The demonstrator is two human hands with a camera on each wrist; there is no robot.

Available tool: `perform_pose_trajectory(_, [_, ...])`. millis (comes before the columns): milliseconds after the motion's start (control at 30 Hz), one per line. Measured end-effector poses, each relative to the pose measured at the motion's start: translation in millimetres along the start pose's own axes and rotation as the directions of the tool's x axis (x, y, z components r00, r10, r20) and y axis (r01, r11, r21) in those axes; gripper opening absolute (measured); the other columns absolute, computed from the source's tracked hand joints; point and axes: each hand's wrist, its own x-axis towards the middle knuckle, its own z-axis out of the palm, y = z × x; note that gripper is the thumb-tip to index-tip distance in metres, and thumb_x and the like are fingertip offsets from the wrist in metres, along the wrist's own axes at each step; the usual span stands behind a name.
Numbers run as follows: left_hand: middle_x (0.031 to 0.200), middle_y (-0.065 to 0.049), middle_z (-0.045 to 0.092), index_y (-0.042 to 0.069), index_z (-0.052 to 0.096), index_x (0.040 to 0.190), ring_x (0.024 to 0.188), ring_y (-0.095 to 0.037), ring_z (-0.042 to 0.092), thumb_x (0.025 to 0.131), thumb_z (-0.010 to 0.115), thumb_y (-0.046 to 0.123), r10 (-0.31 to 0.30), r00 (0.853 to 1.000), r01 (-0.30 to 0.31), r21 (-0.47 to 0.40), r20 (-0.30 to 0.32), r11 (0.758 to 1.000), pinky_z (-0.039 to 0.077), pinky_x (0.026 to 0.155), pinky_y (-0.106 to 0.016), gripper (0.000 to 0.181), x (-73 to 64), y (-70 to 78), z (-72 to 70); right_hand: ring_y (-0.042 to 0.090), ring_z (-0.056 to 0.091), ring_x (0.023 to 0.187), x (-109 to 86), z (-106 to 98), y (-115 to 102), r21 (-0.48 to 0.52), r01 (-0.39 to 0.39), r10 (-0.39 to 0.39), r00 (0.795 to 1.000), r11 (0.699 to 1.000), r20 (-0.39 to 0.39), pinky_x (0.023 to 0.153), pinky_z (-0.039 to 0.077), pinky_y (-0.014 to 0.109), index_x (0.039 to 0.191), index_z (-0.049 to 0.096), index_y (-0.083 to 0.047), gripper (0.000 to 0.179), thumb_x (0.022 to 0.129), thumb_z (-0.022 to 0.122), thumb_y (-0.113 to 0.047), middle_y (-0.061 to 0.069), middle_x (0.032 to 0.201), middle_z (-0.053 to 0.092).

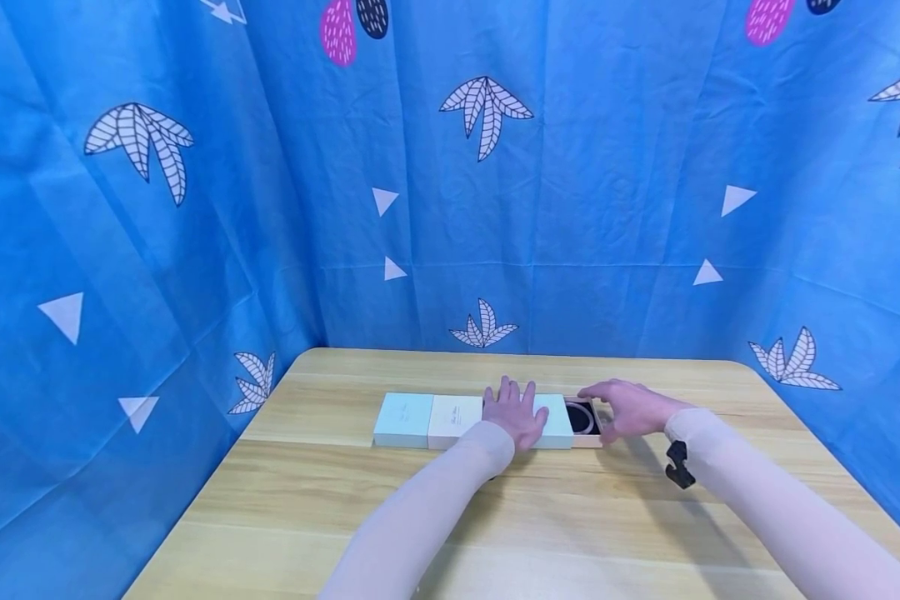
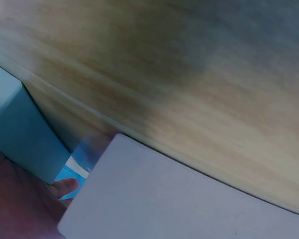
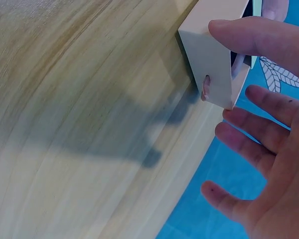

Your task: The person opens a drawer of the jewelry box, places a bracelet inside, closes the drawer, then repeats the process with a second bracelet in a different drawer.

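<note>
In the head view my left hand lies with spread fingers across the middle of a row of small boxes. Its thumb rests on the right mint box; what lies under the palm is hidden. From that mint box a pale pink drawer sticks out on the right, holding a ring-shaped item on a dark lining. My right hand holds the drawer's outer end, thumb over the near edge and fingers by the far edge. The drawer's end face shows a small slot.
Left in the row stand another mint box and a cream box. A wooden table carries them. Blue patterned curtains hang behind and at both sides. A black clip sits on the right sleeve.
</note>
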Motion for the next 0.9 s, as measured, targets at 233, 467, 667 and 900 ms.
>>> perform_pose_trajectory(233, [0.169,-0.005,0.017,0.03,0.01,0.163,0.157,-0.026,0.007,0.102,0.011,0.063,0.0,1.0,0.0,0.01,-0.011,1.0,0.013,0.125,-0.053,0.069,-0.4,0.5,0.4,0.04,0.06,0.119,1.2,0.7,-1.1,-0.005,0.006,-0.006,1.0,1.0,-0.004,0.096,0.05,0.059,0.141,0.057,-0.005,0.085,0.065,0.09,-0.021,0.017,0.137,0.062])
perform_pose_trajectory(467, [0.169,-0.006,0.017,0.029,0.01,0.163,0.157,-0.026,0.007,0.103,0.011,0.062,0.0,1.0,0.001,0.008,-0.013,1.0,0.013,0.125,-0.053,0.069,0.1,0.5,0.3,0.041,0.059,0.122,6.1,2.7,-3.8,0.009,0.005,-0.005,1.0,1.0,0.004,0.098,0.049,0.06,0.142,0.055,-0.006,0.086,0.065,0.09,-0.021,0.017,0.139,0.06])
perform_pose_trajectory(667, [0.169,-0.007,0.016,0.028,0.01,0.164,0.157,-0.026,0.006,0.103,0.012,0.062,0.005,1.0,-0.005,0.001,0.0,1.0,0.013,0.125,-0.053,0.069,-2.0,1.0,-2.7,0.042,0.058,0.123,7.8,3.9,-5.5,0.013,0.011,-0.011,1.0,1.0,-0.003,0.098,0.049,0.061,0.142,0.056,-0.007,0.086,0.064,0.09,-0.02,0.018,0.139,0.06])
perform_pose_trajectory(900, [0.169,-0.007,0.019,0.028,0.012,0.163,0.157,-0.025,0.009,0.103,0.011,0.061,0.002,1.0,-0.002,0.02,-0.016,1.0,0.015,0.125,-0.051,0.068,-7.4,1.5,-6.6,0.04,0.058,0.124,9.4,5.0,-8.7,0.022,0.012,-0.012,1.0,1.0,0.0,0.1,0.049,0.06,0.143,0.055,-0.008,0.087,0.065,0.09,-0.021,0.016,0.141,0.059])
